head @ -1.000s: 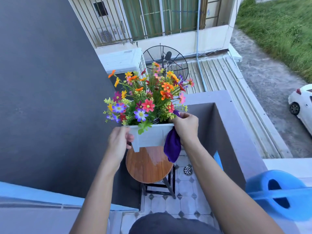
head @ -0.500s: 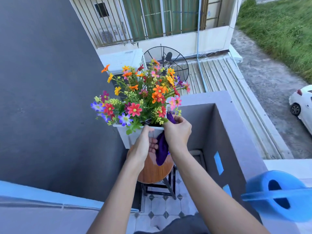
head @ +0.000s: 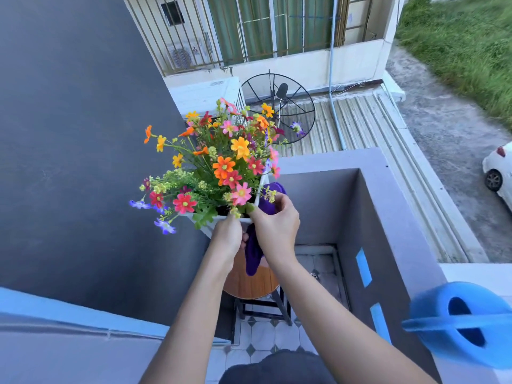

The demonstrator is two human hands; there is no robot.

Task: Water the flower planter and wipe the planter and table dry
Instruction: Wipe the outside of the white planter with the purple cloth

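While white planter (head: pixel 209 231) with flowers (head: pixel 224 167) sits above round wooden table (head: pixel 249 285), contact between them hidden behind hands. Left hand (head: pixel 227 235) grasps planter's near corner. Right hand (head: pixel 277 228) clutches purple cloth (head: pixel 253 256) against planter's right wall; cloth tail hangs toward table. Table surface visible only at near edge, below wrists. Blue watering can (head: pixel 457 322) near right, well apart.

2 arms stretched fwd; L hand (head: pixel 227 234) & R hand (head: pixel 277 227) side by side, fingers curled, gripping.
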